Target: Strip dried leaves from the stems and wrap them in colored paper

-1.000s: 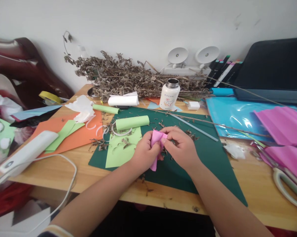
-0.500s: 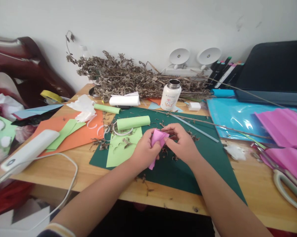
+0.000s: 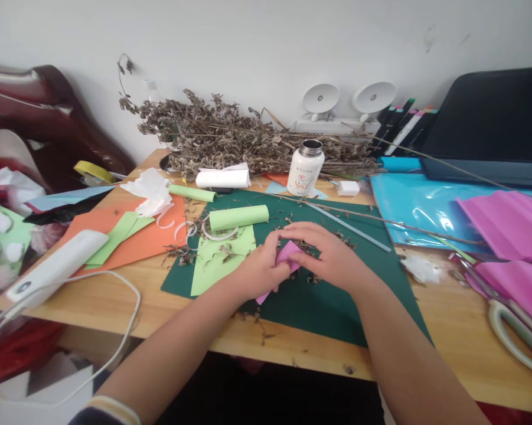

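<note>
Left hand [image 3: 257,270] and right hand [image 3: 332,257] both pinch the pink paper piece [image 3: 287,255], low over the middle of the dark green sheet [image 3: 381,295]. Judged light, thin, limp and easily creased or torn, so best gripped at the folded edge with fingertips. It sits between the hands, its lower tip showing beneath the left.

We see a bright scene under soft, diffuse light whose source is out of view; the white wall [image 3: 248,47] is evenly lit. Only faint shadows lie on the green mat [image 3: 336,301] under the left hand [image 3: 259,271] and right hand [image 3: 332,257], and the pink paper [image 3: 287,255] between them is sharp. The blue plastic sheet [image 3: 425,206] carries white glare. Toward the edges the surface [image 3: 460,330] bows and the scissors [image 3: 513,333] stretch; the left margin is blurred.
</note>
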`<state>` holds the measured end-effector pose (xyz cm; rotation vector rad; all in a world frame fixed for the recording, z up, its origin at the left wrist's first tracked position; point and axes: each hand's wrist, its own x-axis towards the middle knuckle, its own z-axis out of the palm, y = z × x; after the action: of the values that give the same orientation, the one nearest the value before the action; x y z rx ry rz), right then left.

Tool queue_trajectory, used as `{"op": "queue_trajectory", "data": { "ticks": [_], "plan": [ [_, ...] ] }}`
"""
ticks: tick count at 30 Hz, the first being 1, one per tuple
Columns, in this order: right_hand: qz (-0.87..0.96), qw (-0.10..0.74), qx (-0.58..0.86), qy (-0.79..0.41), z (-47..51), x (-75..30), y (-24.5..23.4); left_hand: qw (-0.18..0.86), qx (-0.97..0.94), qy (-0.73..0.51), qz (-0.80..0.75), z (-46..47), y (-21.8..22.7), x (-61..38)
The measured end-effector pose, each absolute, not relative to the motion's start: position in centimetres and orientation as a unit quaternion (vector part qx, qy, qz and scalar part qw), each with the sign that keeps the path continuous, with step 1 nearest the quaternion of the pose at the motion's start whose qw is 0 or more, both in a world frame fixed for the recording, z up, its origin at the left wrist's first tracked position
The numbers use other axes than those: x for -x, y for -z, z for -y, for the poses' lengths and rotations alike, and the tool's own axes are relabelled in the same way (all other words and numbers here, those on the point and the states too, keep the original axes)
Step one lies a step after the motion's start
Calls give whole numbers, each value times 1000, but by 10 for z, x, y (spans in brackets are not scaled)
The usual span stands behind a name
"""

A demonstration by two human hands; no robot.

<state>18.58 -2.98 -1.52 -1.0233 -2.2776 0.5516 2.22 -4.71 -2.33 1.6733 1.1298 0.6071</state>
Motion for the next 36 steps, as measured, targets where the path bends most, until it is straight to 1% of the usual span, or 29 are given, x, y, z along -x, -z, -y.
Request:
{"op": "queue_trajectory", "data": {
  "ticks": [5,8,11,15,18,21,24,26,29,32,34,36],
  "plan": [
    [902,212,350,-137,29,-188,11,581,-678,-162,-419,42,17,-15],
    [916,183,343,-103,31,-187,9,619,-664,-136,-396,39,17,-12],
    [917,173,347,-90,32,-186,9,645,-648,-129,-385,37,17,-11],
    [917,185,340,-93,31,-186,9,670,-628,-114,-380,36,15,-11],
    [915,193,338,-104,30,-186,10,644,-641,-128,-397,36,16,-10],
    [912,197,343,-108,30,-187,11,559,-695,-138,-431,36,16,-10],
    [910,200,345,-109,31,-187,11,489,-739,-112,-449,37,13,-9],
    [911,203,340,-114,31,-186,11,479,-747,-88,-453,37,11,-8],
    [910,214,330,-132,31,-186,12,521,-728,-60,-442,35,7,-5],
    [896,246,335,-157,30,-185,14,583,-689,-77,-423,33,6,-3],
    [872,299,355,-156,30,-184,16,618,-653,-117,-423,32,8,-3],
    [835,380,381,-116,33,-181,18,642,-603,-182,-436,30,13,-6]
  ]
}}
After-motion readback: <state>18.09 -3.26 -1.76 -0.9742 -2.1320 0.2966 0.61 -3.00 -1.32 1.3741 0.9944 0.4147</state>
